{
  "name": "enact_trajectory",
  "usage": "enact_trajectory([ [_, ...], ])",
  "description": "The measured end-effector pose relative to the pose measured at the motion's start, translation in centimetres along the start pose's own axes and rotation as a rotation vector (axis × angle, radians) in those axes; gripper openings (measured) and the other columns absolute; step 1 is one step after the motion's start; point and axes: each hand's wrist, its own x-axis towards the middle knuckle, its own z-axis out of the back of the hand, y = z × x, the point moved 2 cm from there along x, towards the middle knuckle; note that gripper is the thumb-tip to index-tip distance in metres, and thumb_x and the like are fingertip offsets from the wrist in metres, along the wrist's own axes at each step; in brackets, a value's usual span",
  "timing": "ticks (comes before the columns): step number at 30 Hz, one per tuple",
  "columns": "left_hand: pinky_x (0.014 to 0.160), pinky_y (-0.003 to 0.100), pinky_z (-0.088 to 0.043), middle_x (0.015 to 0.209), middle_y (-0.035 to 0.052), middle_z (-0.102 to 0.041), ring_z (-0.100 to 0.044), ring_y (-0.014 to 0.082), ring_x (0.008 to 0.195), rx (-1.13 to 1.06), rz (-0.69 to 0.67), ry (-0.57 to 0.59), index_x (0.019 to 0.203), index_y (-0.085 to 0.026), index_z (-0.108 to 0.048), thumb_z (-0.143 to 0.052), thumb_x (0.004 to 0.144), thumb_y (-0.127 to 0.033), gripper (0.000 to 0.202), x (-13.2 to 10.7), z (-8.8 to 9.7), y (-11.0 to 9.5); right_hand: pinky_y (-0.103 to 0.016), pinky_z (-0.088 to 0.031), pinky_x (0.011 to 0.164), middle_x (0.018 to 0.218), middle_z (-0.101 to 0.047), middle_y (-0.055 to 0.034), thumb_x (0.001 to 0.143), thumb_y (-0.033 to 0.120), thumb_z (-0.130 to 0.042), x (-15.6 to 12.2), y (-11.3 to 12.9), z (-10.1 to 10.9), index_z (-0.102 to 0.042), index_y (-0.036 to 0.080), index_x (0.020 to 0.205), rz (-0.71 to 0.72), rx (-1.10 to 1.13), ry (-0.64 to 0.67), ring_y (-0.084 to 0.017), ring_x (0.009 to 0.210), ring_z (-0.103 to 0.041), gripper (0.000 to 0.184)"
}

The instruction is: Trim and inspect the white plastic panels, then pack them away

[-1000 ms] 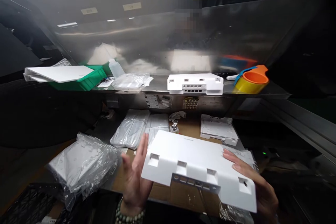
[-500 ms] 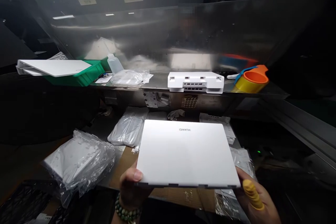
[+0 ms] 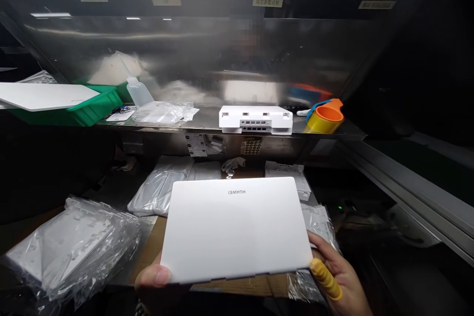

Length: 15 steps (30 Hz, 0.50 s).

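A flat white plastic cover (image 3: 237, 232) with upside-down HUAWEI lettering near its far edge is held up between both hands. My left hand (image 3: 157, 284) grips its near left corner, the thumb lying on the top face and the other fingers hidden below. At the near right corner, my right hand (image 3: 338, 276) holds the edge, its thumb wrapped in a yellow cover (image 3: 326, 279). Small notches run along the cover's near edge. Beneath it lies brown cardboard (image 3: 244, 286), mostly hidden.
Bagged white parts (image 3: 74, 242) lie at left, with more bagged parts (image 3: 163, 185) behind. A white molded part (image 3: 289, 177) rests at back right. On the metal shelf (image 3: 203, 128) are a green bin (image 3: 89, 111), a plastic bottle (image 3: 139, 93), stacked white housings (image 3: 255, 118) and tape rolls (image 3: 324, 116).
The view has turned slightly right, so the shelf and bags appear farther left. The cover stays in both hands, slightly lower at its near left corner.
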Motion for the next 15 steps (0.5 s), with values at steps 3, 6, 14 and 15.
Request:
enact_trajectory([
  [3, 0.083, 0.061, -0.061, 0.085, 0.0111, -0.080, -0.066, 0.0513, 0.110, 0.048, -0.042, -0.026, 0.109, -0.023, -0.073, -0.072, 0.043, -0.035, 0.067, 0.5, 1.0, -0.6, -0.041, -0.061, 0.092, 0.112, -0.079, -0.0107, 0.091, 0.044, -0.070, -0.1, 0.3, -0.6, -0.059, 0.032, 0.141, -0.024, 0.014, -0.011, -0.031, 0.106, -0.075, 0.053],
  [6, 0.082, 0.052, -0.063, 0.079, 0.0066, -0.078, -0.071, 0.0434, 0.103, 0.222, -0.101, -0.104, 0.111, -0.025, -0.073, -0.084, 0.051, -0.044, 0.064, 1.5, 1.1, -1.9, -0.040, -0.061, 0.092, 0.115, -0.078, -0.0088, 0.092, 0.044, -0.070, 0.0, 0.4, -1.1, -0.061, 0.034, 0.139, -0.019, -0.017, -0.045, -0.029, 0.106, -0.075, 0.049],
  [14, 0.080, 0.014, -0.057, 0.091, 0.0019, -0.075, -0.068, 0.0167, 0.094, 0.486, -0.427, -0.087, 0.087, -0.024, -0.076, -0.083, 0.070, -0.059, 0.040, 2.5, -1.2, -1.8, -0.040, -0.049, 0.112, 0.140, -0.066, -0.0063, 0.096, 0.033, -0.067, 1.6, -0.8, -0.8, -0.068, 0.035, 0.129, 0.182, -0.296, -0.066, -0.026, 0.132, -0.060, 0.033],
  [15, 0.083, 0.013, -0.055, 0.091, 0.0011, -0.074, -0.067, 0.0154, 0.095, 0.502, -0.485, -0.044, 0.085, -0.024, -0.076, -0.082, 0.073, -0.059, 0.038, 2.5, -1.1, -1.5, -0.041, -0.046, 0.114, 0.142, -0.065, -0.0060, 0.097, 0.033, -0.065, 1.7, -1.0, -0.7, -0.068, 0.035, 0.130, 0.172, -0.316, -0.071, -0.026, 0.134, -0.058, 0.033],
])
